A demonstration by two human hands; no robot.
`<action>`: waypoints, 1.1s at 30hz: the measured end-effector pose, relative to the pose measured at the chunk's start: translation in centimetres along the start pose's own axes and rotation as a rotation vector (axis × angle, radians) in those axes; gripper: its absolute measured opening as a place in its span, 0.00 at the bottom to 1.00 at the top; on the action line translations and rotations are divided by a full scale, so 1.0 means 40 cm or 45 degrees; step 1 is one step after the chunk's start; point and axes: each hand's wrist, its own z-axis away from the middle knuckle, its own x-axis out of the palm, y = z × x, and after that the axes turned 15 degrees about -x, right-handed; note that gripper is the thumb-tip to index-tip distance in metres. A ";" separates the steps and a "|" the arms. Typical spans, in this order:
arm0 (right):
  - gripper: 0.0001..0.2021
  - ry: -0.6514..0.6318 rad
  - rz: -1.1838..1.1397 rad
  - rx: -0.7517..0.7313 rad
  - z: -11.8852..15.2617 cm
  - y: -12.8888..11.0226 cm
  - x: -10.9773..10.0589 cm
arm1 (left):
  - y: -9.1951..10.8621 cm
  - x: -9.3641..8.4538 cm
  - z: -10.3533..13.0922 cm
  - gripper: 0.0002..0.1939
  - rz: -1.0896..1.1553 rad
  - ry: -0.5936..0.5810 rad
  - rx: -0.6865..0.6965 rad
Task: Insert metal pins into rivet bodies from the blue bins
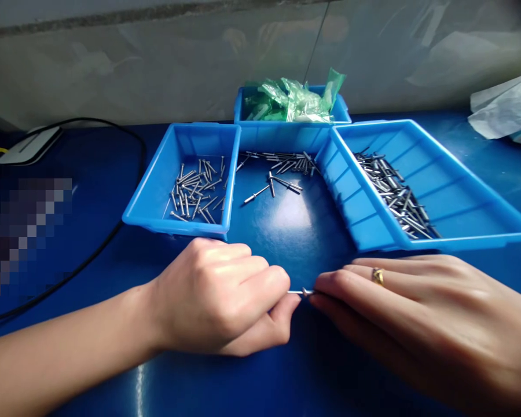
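Fingers of L hand pinch one end of blind rivet, R hand the other; it's horiz. over blue surface, in front of gap btwn screw bin & rivet bin.

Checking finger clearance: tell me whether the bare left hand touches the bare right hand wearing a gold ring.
Apart: the head view shows glossy blue tabletop between left hand and right hand, a thin silver metal pin bridging the gap.

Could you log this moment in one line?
left hand: pinching metal pin; right hand: pinching its other end; screws: in blue bin
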 end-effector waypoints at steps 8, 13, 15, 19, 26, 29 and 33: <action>0.16 -0.018 0.041 0.021 0.010 -0.003 0.002 | -0.003 0.001 0.002 0.21 0.014 -0.009 0.009; 0.15 -0.057 0.031 0.031 0.007 -0.002 0.003 | -0.002 0.001 -0.001 0.23 0.003 -0.029 0.016; 0.16 -0.050 0.030 0.022 0.007 -0.001 0.004 | -0.003 0.001 -0.002 0.24 0.000 -0.039 0.017; 0.16 -0.028 0.037 0.017 0.007 0.000 0.004 | -0.006 0.002 -0.003 0.24 0.008 -0.044 0.027; 0.17 -0.019 0.058 0.025 0.005 0.002 0.002 | -0.004 0.003 -0.003 0.26 0.015 -0.067 0.018; 0.14 -0.022 0.064 0.065 0.019 0.000 0.006 | -0.006 0.003 -0.002 0.27 0.020 -0.089 0.024; 0.13 -0.029 0.080 0.138 0.058 -0.005 0.018 | -0.009 0.004 0.001 0.27 0.010 -0.098 0.026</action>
